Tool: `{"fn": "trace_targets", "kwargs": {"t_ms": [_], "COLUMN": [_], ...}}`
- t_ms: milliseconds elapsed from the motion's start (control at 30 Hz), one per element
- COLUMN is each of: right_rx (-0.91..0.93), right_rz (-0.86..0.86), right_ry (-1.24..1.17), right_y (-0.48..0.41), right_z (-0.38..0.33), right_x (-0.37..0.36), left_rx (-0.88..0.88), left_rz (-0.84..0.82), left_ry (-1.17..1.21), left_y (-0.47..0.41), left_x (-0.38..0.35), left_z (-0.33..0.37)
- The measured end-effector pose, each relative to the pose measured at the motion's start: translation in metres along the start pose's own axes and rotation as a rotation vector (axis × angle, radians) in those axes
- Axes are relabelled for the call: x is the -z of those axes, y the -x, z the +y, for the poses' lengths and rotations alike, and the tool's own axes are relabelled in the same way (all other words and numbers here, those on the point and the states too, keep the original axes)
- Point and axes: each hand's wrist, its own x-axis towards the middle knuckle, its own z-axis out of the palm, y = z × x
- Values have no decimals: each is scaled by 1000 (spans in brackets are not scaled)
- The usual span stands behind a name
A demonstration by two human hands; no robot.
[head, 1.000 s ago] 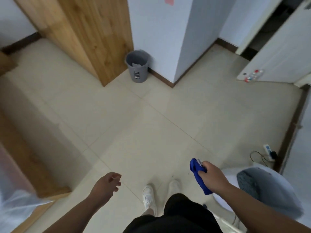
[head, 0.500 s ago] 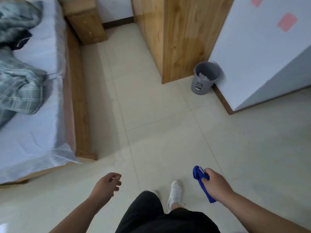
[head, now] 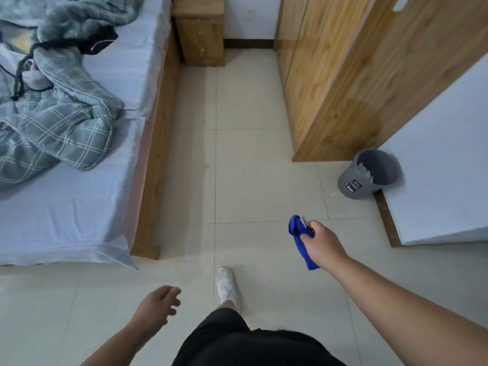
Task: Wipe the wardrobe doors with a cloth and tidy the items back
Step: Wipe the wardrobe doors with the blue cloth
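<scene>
Pale floor tiles (head: 245, 180) separate the person from the wardrobe (head: 343, 83), unwiped yet I judge; right hand (head: 320, 241) clutches the cloth (head: 299, 239), left hand (head: 155, 306) loose, empty.

The right hand (head: 320, 241) grips a blue cloth (head: 299, 239) short of the wooden wardrobe (head: 340, 83); the left hand (head: 155, 306) hangs loose, nearer the bed (head: 79, 207).

A grey waste bin (head: 369, 178) stands on the tiled floor (head: 250, 159) in the corner beside a white wall (head: 443, 159). On the left a wooden bed (head: 150, 154) carries a crumpled checked quilt (head: 52, 122) at its far end, and a small wooden nightstand (head: 200, 33) stands just beside the bed's far corner.
</scene>
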Motion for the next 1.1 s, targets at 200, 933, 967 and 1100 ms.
{"fn": "trace_targets", "kwargs": {"t_ms": [200, 933, 967, 1100], "right_rx": [-104, 14, 30, 68], "right_rz": [-49, -112, -101, -66], "right_ry": [40, 33, 17, -18], "right_y": [-31, -384, -402, -470], "right_z": [-14, -199, -217, -280], "right_x": [9, 169, 176, 193], "left_rx": [-151, -1, 6, 13], "left_rz": [-21, 105, 111, 101], "left_ry": [-26, 34, 39, 46], "left_y": [-68, -219, -228, -286], "left_x": [49, 91, 94, 116], "left_z": [123, 374, 381, 426]}}
